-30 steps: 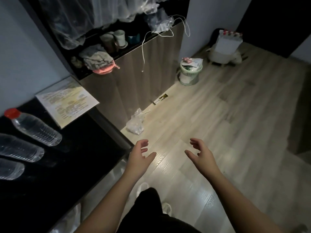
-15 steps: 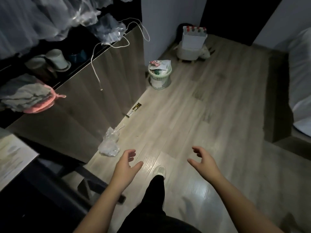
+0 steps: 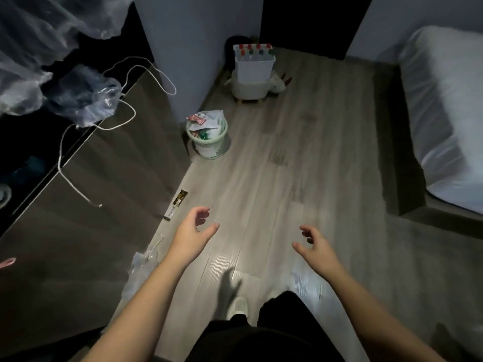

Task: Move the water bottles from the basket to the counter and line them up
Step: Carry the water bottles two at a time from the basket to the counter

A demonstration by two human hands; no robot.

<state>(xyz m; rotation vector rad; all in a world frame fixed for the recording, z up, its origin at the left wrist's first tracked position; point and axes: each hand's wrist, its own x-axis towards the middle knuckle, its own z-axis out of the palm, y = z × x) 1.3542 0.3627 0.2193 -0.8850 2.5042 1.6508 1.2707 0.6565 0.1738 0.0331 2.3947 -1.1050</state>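
Dim room, pale wood plank floor (image 3: 300,165) running from near to far, with a bright glare patch between the forearms.

Hands: both held out over the floor, well apart, holding nothing. Left hand (image 3: 193,231) has fingers loosely curled and thumb out. Right hand (image 3: 317,246) is the same, fingers loose, palm facing inward.

Task items: white basket (image 3: 254,66) far centre, by the wall corner, sitting on top of a low white stool (image 3: 248,87). Water bottles (image 3: 249,47) stand upright inside it, red caps showing at the rim. Exact count is hard to tell. Basket is well apart from both hands.

Left side: brown wood-grain cabinet (image 3: 91,205) front, dark shelf above it with clear plastic bags (image 3: 83,97), and a white cord (image 3: 125,121) looping down over the panel.

Floor clutter: green waste bin (image 3: 209,145) full of rubbish at the far end of the cabinet, a small flat packet (image 3: 177,202) at the cabinet base, and crumpled clear plastic (image 3: 143,262) near the left forearm.

Right side: bed (image 3: 449,113) with a white cover on a dark base. Far centre: dark doorway (image 3: 305,22) between grey walls.

Near centre: black trousers (image 3: 282,317), one light shoe (image 3: 236,307) on the floor.
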